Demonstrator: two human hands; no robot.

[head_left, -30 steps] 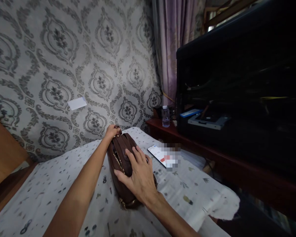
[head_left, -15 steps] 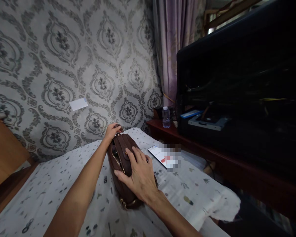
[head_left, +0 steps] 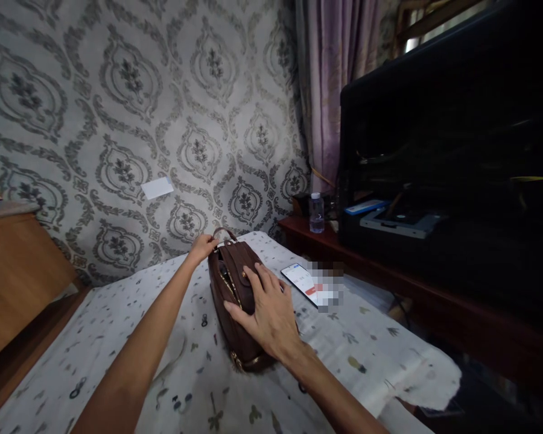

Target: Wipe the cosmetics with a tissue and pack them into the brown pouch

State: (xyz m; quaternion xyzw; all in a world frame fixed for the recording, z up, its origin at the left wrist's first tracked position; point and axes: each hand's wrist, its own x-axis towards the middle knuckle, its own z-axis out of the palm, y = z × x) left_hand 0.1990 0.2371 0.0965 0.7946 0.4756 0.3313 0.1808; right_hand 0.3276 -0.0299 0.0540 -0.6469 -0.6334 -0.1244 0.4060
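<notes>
A dark brown bag point(head_left: 235, 328) with gold zippers lies on the patterned white cloth, its front pocket zip partly open. At the bag's far end, beside the raised handle loop, my left hand point(head_left: 203, 247) has its fingers closed on the bag's edge near the strap fitting. My right hand point(head_left: 271, 313) rests spread over the bag's front, thumb toward the zipper and fingers across the flap. To the right of the bag lies a phone point(head_left: 304, 283) with a lit screen, partly pixelated.
The white cloth point(head_left: 131, 307) covers the surface. On a dark red ledge point(head_left: 294, 228) stands a clear bottle point(head_left: 317, 216). A large black cabinet-like object point(head_left: 434, 150) fills the right. At left is a wooden piece of furniture point(head_left: 22, 271); a white switch plate point(head_left: 157, 188) is on the wall.
My left hand has come off the bag's handle, which now stands up as a loop, and moved to the bag's edge. The view has shifted slightly left.
</notes>
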